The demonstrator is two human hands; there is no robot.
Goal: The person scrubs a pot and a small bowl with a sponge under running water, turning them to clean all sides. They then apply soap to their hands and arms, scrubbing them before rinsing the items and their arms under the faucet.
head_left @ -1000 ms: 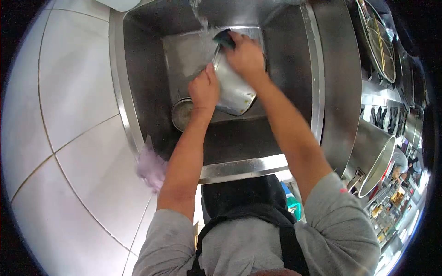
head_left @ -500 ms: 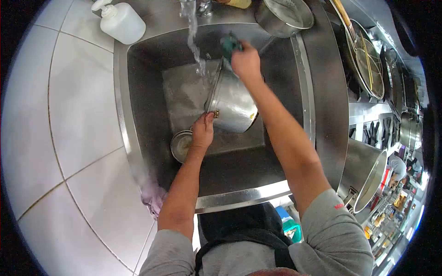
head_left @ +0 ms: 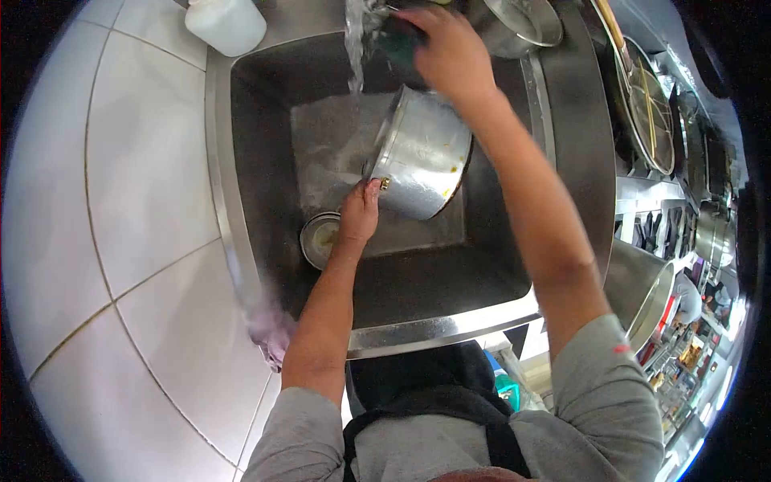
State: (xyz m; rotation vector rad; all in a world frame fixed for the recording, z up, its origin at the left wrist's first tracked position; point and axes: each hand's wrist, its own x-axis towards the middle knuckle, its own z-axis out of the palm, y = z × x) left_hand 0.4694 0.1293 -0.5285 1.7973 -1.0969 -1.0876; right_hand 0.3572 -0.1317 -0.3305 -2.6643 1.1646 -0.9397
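Observation:
A metal pot (head_left: 426, 157) lies tilted on its side in the sink (head_left: 385, 309), its mouth facing left. My left hand (head_left: 360, 213) is closed on the pot's rim beside a brass-coloured handle fitting. My right hand (head_left: 456, 58), smeared by motion, holds a dark green scouring pad (head_left: 401, 44) above the far edge of the sink. Just left of the pad, water (head_left: 355, 52) runs down from the tap. Yellowish-brown spots mark the pot's side near its base. Below my left hand, a small round metal bowl (head_left: 320, 239) rests on the sink floor.
A white pump bottle (head_left: 226, 28) stands at the back left, and another metal pot (head_left: 518, 30) at the back right. A purple cloth (head_left: 271, 333) hangs at the left front corner. To the right are a large pot (head_left: 638, 293) and a distant person (head_left: 689, 299).
My right hand has lifted off the pot with the scouring pad and moved up and right, near the tap. My left hand still grips the pot. The view has shifted slightly.

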